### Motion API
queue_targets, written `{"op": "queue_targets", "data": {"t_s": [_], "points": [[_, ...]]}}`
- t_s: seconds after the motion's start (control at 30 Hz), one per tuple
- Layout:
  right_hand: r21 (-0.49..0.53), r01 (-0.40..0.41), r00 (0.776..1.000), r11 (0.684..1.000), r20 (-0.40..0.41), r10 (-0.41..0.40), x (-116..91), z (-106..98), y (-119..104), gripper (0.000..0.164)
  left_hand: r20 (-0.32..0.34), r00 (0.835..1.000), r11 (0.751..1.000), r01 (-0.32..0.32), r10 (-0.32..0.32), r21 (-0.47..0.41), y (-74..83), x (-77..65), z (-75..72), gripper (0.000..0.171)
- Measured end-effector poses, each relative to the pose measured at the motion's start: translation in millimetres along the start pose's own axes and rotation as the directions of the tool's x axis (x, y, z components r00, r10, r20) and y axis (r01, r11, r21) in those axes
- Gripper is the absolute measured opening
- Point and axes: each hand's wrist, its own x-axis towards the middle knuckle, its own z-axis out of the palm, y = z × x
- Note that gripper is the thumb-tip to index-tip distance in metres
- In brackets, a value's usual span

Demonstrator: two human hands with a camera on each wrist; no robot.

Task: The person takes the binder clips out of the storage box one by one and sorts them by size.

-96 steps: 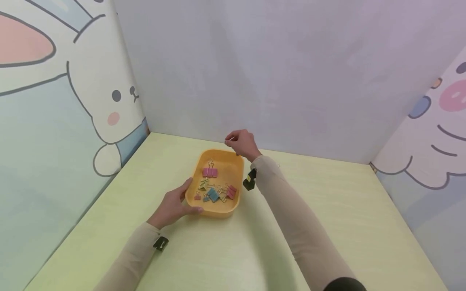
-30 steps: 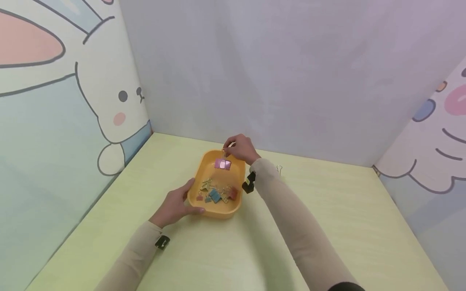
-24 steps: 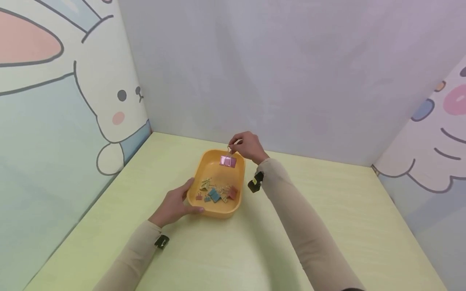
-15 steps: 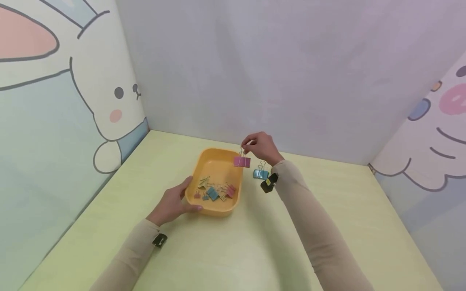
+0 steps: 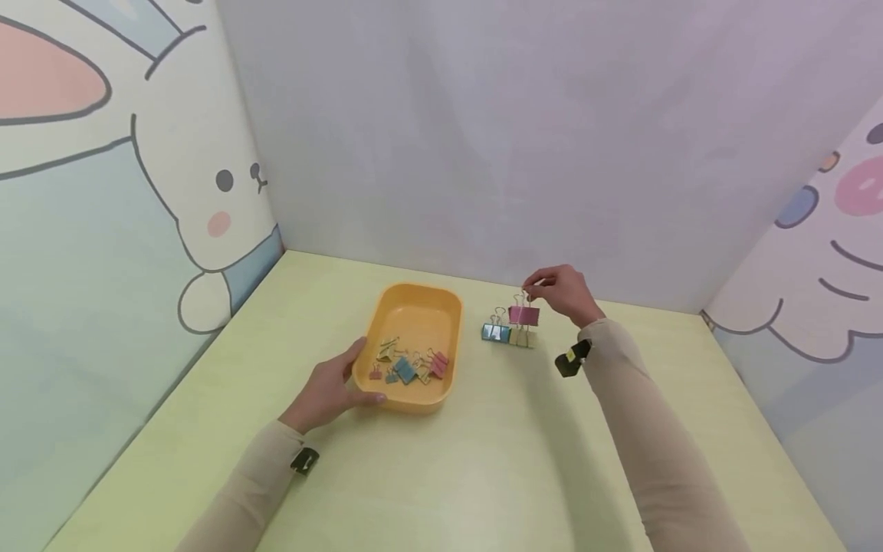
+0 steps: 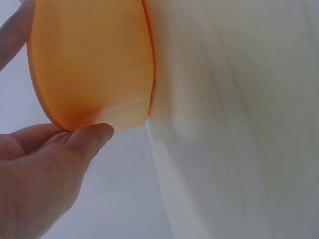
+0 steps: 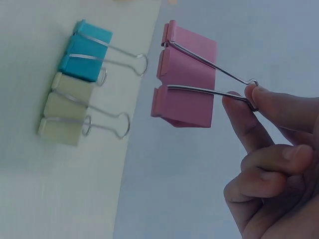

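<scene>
My right hand (image 5: pixel 564 294) pinches a large pink binder clip (image 7: pixel 189 74) by its wire handles, between thumb and index finger. The clip hangs above the table, body down. Standing side by side on the table beneath it are a blue binder clip (image 5: pixel 495 332) and a cream-yellow binder clip (image 5: pixel 523 338), handles upward. At the left, my left hand (image 5: pixel 327 389) holds an orange-yellow plastic tray (image 5: pixel 414 402) at its near left corner, thumb along the near wall. Several smaller binder clips lie in the tray's near half, among them a pink clip (image 5: pixel 438 363) and a blue clip (image 5: pixel 405 369).
The pale yellow table (image 5: pixel 441 475) meets a grey-white back wall (image 5: pixel 483 153) just behind the standing clips. Cartoon-printed panels close off the left and right sides. Dark camera mounts (image 5: pixel 574 358) sit on both wrists.
The right hand has lifted the large pink binder clip out of the tray and carried it right, over the standing clips. The left hand stays on the tray.
</scene>
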Motion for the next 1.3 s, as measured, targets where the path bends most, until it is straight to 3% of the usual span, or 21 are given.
{"op": "queue_targets", "data": {"t_s": [0.27,0.6,1.0,1.3], "points": [[0.053,-0.04,0.998,0.998,-0.05,0.043,-9,-13,40,0.022,-0.004,1.0,1.0,0.006,-0.006,0.005,0.5,-3.5,-2.0,0.113],[0.038,-0.143,0.986,0.989,-0.08,0.145,-12,2,81,0.025,-0.008,1.0,1.0,0.005,-0.005,0.013,-1.4,-5.6,-2.9,0.114],[0.068,-0.167,0.976,0.984,-0.129,0.175,-9,18,85,0.024,-0.012,1.0,1.0,0.01,-0.01,0.014,-1.1,-6.8,-5.3,0.112],[0.057,-0.189,0.974,0.98,-0.114,0.194,-6,27,88,0.024,-0.005,1.0,0.999,0.029,-0.029,0.029,-3.3,-6.9,-3.9,0.114]]}}
